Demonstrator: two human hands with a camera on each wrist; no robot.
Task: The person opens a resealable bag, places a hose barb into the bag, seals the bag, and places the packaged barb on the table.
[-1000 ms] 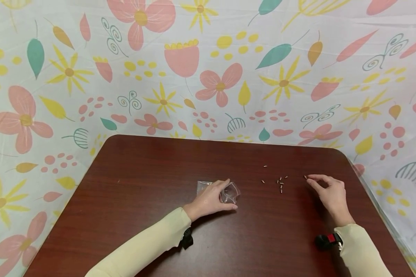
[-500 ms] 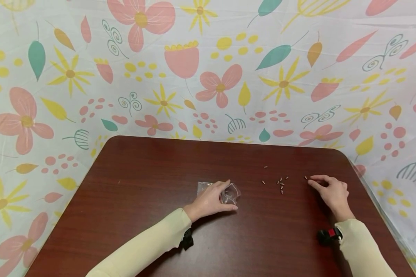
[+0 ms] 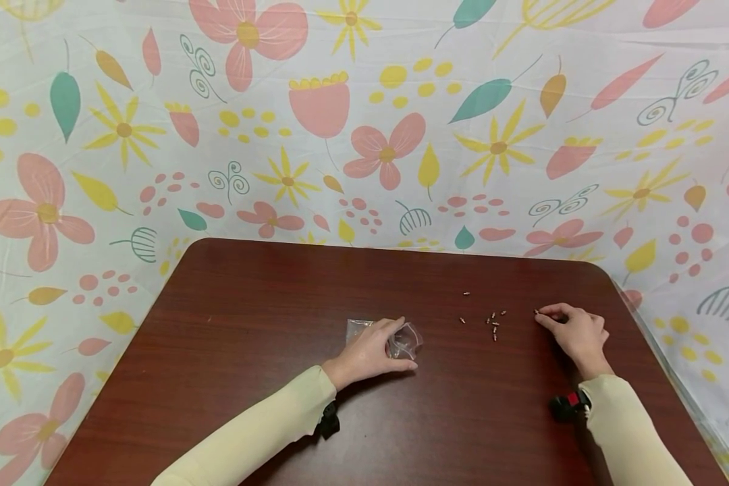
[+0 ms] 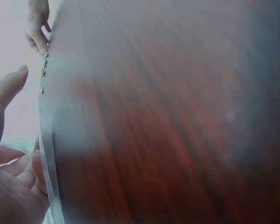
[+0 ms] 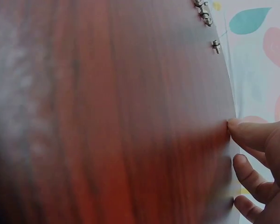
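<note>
Right hand (image 3: 577, 336): pinching one tiny metal piece (image 3: 536, 311) between thumb and forefinger, low over the red-brown wood-grained bench (image 3: 219, 378); light fingertip hold advisable. Left hand (image 3: 367, 351): loose, thumb apart, laid on clear plastic bag (image 3: 407, 343); steady it gently. Silvery metal fittings (image 3: 495, 329): scattered between.

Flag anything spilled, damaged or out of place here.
Only the small metal pieces stand out: they lie loose and unevenly scattered on the table, outside the clear bag. Nothing looks visibly damaged.
</note>
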